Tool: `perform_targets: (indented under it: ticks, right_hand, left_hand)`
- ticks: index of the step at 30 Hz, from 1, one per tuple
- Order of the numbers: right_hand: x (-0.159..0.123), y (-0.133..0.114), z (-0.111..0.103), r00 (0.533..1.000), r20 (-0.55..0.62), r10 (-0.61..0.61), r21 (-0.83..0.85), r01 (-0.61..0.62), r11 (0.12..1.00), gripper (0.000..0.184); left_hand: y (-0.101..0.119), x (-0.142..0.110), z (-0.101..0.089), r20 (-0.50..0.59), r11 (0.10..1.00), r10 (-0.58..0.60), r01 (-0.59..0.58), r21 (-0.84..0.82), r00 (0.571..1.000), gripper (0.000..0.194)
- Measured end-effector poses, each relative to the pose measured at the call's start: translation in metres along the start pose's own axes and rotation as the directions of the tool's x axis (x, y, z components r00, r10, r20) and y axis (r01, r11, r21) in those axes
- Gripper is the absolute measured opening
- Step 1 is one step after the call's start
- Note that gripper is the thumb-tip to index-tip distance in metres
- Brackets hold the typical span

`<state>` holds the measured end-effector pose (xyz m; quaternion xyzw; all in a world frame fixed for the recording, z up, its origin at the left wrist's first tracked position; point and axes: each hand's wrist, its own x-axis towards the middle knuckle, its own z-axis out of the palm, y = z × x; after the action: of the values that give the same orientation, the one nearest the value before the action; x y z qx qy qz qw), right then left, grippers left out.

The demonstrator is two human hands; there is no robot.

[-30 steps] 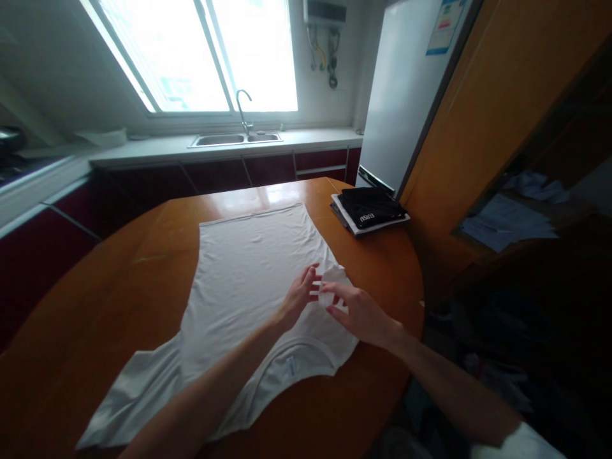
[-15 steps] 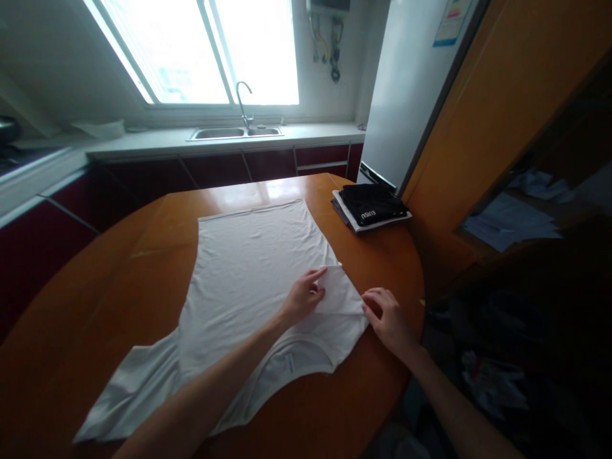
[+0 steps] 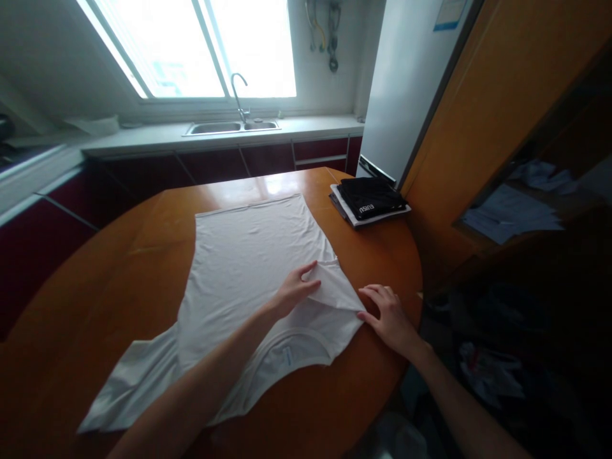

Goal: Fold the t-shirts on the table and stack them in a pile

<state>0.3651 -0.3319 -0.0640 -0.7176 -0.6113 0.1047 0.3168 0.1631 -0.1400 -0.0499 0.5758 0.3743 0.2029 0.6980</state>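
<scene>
A white T-shirt point(image 3: 243, 255) lies spread on the wooden table, its neckline towards me and its hem at the far side. The left sleeve sticks out flat, while the right sleeve point(image 3: 329, 284) is folded inward over the body. My left hand point(image 3: 295, 290) rests at the inner end of that folded sleeve, with thumb and forefinger apart. At the shirt's right edge is my right hand point(image 3: 389, 319), its thumb at the fabric corner and its other fingers spread above the table. Part of the collar and shoulder is hidden under my left forearm.
On the round-ended wooden table point(image 3: 143, 248), a stack of folded clothes point(image 3: 370, 199) with a black one on top sits at the back right. Beyond are a counter with a sink point(image 3: 215, 128), a refrigerator point(image 3: 396, 83) and a wooden cabinet point(image 3: 459, 115).
My left hand has shifted slightly left and its fingers have parted. My right hand's fingers have opened from the sleeve edge. The folded sleeve looks looser and more creased.
</scene>
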Motion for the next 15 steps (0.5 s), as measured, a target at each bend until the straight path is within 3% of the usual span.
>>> perform_targets:
  ticks: [5,10,15]
  right_hand:
    - [0.001,0.010,-0.010,1.000,0.026,-0.014,0.029,0.013,0.999,0.036]
    - [0.004,0.012,-0.012,0.993,-0.118,0.013,0.142,0.004,0.990,0.033]
    - [-0.003,0.003,-0.006,0.979,0.113,-0.171,0.088,0.162,0.983,0.043]
  left_hand:
    - [-0.003,0.002,-0.002,-0.021,0.977,0.144,-0.138,0.164,0.989,0.074]
    - [-0.007,0.007,-0.003,0.070,0.938,0.254,-0.263,0.226,0.965,0.065]
    - [-0.012,0.012,-0.005,0.076,0.873,0.328,-0.333,0.356,0.941,0.058]
